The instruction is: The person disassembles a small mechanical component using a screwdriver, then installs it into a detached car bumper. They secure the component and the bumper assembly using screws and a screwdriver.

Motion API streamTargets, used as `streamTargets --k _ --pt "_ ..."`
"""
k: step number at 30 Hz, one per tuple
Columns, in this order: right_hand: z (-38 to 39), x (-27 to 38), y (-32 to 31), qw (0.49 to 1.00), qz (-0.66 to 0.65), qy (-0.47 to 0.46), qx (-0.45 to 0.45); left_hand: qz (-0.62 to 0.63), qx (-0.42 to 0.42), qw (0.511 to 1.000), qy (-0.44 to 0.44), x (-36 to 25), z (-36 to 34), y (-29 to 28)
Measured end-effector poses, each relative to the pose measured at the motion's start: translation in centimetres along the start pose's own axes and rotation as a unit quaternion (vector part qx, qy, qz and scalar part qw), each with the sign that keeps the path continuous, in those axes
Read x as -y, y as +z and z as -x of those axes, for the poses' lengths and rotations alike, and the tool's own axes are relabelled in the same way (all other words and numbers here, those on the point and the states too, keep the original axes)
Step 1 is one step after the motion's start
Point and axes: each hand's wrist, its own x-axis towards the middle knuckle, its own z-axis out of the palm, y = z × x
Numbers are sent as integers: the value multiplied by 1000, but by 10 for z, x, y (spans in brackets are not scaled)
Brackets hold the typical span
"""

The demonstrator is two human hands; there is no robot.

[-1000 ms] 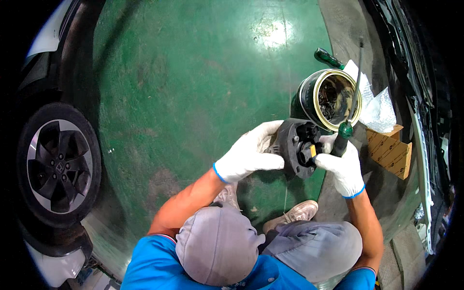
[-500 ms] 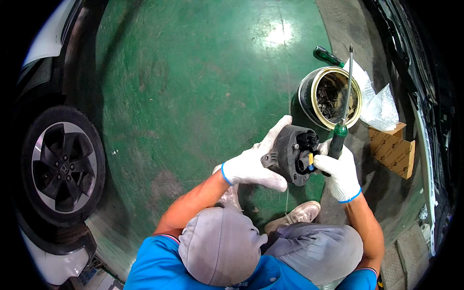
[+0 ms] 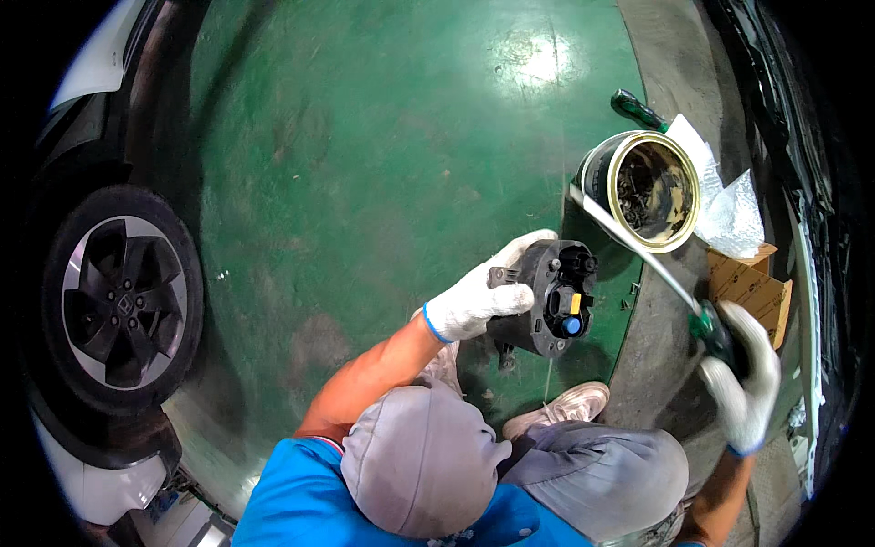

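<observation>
My left hand [image 3: 478, 292], in a white knit glove with a blue cuff, is closed around a round black fog lamp [image 3: 538, 305]. The lamp's back, with a yellow piece and a blue knob, is turned to the right. Its mounting tabs stick out on the left side. My gloved right hand [image 3: 752, 387] is off to the right, away from the lamp. A screwdriver [image 3: 711, 335] with a green and black handle sits loosely between its thumb and fingers. The blurred metal shaft slants up and left, past the front of the metal can.
The can [image 3: 700, 196] holds small dark fasteners. Behind it lies another green-handled tool [image 3: 638, 109]. Bubble wrap [image 3: 734, 214] and an open cardboard box [image 3: 752, 296] are at the right. Small screws [image 3: 630, 296] lie on the green floor. A car wheel [image 3: 123, 301] stands at the left.
My right hand has left the lamp and swung right with the screwdriver, whose shaft has tipped from upright to slanting left. My left thumb has come over the lamp, which has turned slightly.
</observation>
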Motion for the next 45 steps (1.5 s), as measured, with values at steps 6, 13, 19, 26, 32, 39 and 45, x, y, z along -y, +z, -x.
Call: streamTargets --k 6,13,19,26,32,39,45 --pt "20 23 -53 957 244 -154 37 -123 -12 992 18 1 1 -11" --pt "15 28 -49 947 261 -171 71 -160 -22 987 12 -14 7 -5" --pt "10 31 -42 951 252 -165 69 -161 -36 986 11 -14 10 -6" --pt "9 27 -40 952 242 -173 78 -171 -24 985 3 -17 10 -3" --pt "4 34 -34 939 252 -222 67 -224 -11 974 -10 -15 10 -7" --pt "9 55 -34 852 436 -272 95 -398 5 913 -87 -30 11 -4" --pt "12 53 -33 912 323 -184 172 -387 3 919 -79 -27 11 -2"
